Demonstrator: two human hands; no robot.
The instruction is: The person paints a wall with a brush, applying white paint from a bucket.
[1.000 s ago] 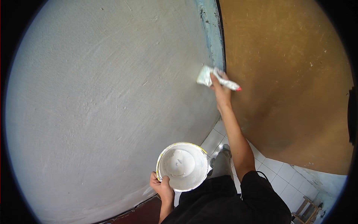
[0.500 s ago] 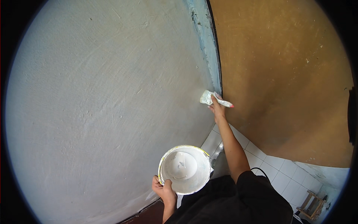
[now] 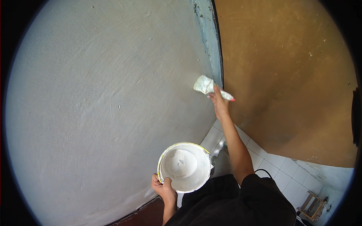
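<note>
My right hand (image 3: 220, 101) grips a paintbrush (image 3: 204, 84) by its paint-smeared handle, whose tip is red. The white-coated bristles lie against or just off the pale grey wall (image 3: 124, 94), close to its unpainted bluish edge strip (image 3: 212, 41); contact cannot be made out for sure. Lower down, my left hand (image 3: 164, 188) is closed on the rim of a white paint bucket (image 3: 203, 171), thumb on the inner side. White paint covers the bucket's bottom, and yellow shows along part of its rim.
An ochre-brown panel (image 3: 286, 75) meets the grey wall at a dark edge line. White floor tiles (image 3: 279, 175) lie below, with a small wooden stool (image 3: 313, 206) at the lower right. Dark red flooring (image 3: 145, 215) shows at the bottom.
My right hand has moved the paintbrush up and a little left along the wall. The bucket in my left hand has shifted slightly up and left in view.
</note>
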